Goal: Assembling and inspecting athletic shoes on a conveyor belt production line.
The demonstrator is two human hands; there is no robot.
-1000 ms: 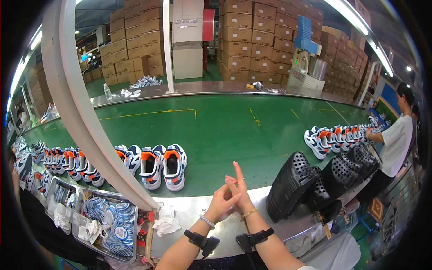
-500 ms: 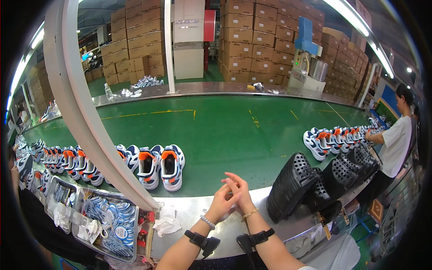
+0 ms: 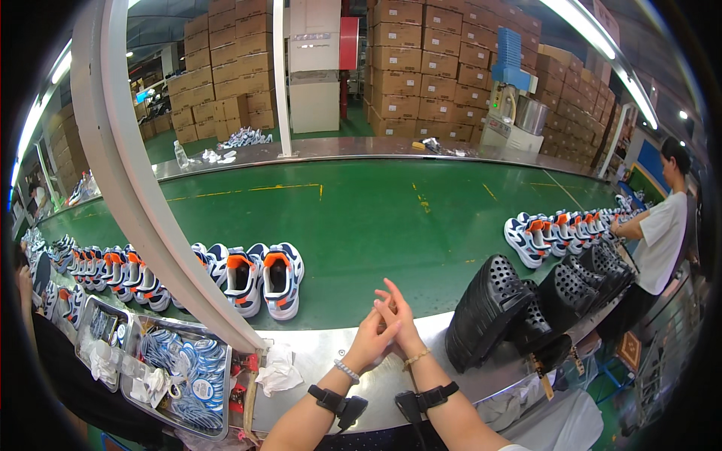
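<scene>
My left hand (image 3: 368, 340) and my right hand (image 3: 404, 323) rest against each other above the near metal edge, fingers crossing loosely. The right fingers stretch out and spread; the left ones reach toward them, partly covered where the hands overlap. No object shows in either hand. To the left of them, a pair of white, navy and orange sneakers (image 3: 282, 281) stands on the green conveyor belt (image 3: 361, 225). Right of my hands, a black rubber clog-like form with round holes (image 3: 492, 316) leans in a stack of similar ones.
A metal tray (image 3: 226, 413) of blue-and-white laces and tags sits at lower left, beside crumpled white paper (image 3: 278, 372). A white post (image 3: 143, 180) rises at left. More sneakers (image 3: 560, 233) line the belt at right, near a person in a white shirt (image 3: 662, 233).
The belt's yellow marks and the sneakers on it have slid slightly left. My hands stay together, with the right fingers shifted a little upward.
</scene>
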